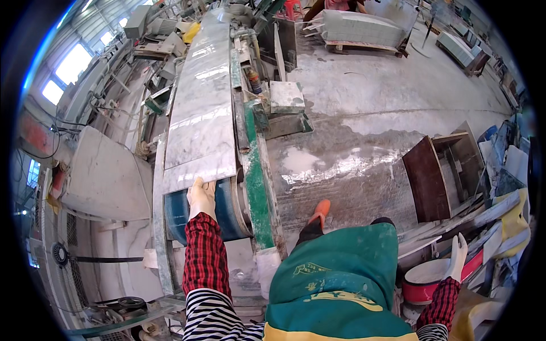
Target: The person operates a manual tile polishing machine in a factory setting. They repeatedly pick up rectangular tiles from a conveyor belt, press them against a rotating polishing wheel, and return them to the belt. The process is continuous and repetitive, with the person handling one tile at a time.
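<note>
My left hand (202, 198) is closed on the near edge of a pale, glossy marble slab (199, 162). Its thumb shows on the slab's top, and part of the fingers is hidden. The slab lies on a conveyor, whose blue belt (177, 215) curves down over a roller beneath my wrist. Away to the right, my right hand (456, 256) is held out with nothing visible in it, thumb and fingers apart. It is nearest to a round red basin (418, 292) with pale contents.
A green rail (256, 176) borders the conveyor's right side. On the wet floor stands a brown open box (426, 182). Stone offcuts (515, 165) are heaped at the right. Stacked slabs (364, 28) rest on a pallet further off. A large pale panel (108, 173) is at the left.
</note>
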Demonstrator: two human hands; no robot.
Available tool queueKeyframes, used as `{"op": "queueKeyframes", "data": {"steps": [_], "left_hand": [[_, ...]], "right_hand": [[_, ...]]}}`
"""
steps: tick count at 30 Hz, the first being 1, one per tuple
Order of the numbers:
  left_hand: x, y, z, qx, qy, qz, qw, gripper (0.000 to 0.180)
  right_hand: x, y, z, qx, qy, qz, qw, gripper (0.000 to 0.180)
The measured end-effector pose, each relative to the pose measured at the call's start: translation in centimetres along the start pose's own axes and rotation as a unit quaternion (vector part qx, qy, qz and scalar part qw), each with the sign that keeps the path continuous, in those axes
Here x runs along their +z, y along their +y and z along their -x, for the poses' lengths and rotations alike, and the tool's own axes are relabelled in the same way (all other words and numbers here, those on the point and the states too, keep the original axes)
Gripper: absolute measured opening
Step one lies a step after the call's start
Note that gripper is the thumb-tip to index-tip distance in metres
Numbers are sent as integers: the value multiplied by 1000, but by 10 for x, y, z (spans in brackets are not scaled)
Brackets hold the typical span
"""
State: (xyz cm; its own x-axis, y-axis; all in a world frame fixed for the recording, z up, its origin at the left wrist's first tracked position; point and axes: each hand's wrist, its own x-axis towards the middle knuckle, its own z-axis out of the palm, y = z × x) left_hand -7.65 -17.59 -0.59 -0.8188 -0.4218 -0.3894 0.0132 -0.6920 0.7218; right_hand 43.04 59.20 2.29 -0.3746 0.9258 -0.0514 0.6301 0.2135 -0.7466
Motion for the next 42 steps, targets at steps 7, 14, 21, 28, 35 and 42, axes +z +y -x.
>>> {"op": "queueKeyframes", "data": {"steps": [7,14,21,28,35,42], "left_hand": [[2,17,15,-14,-90,-101,991,39],[-6,50,15,-37,-82,-441,893,40],[15,76,18,-12,-105,-733,672,32],[18,78,37,25,-152,-735,660,41],[78,-29,158,163,-372,-588,699,44],[78,-96,113,491,-460,-671,312,54]], "right_hand": [[7,12,24,31,-5,-51,998,51],[15,28,13,14,-52,-49,997,51],[12,22,23,14,-44,-49,998,48],[-13,3,45,-171,155,187,955,38],[-59,9,32,-188,350,364,842,38],[-58,2,41,-128,334,356,864,24]]}}
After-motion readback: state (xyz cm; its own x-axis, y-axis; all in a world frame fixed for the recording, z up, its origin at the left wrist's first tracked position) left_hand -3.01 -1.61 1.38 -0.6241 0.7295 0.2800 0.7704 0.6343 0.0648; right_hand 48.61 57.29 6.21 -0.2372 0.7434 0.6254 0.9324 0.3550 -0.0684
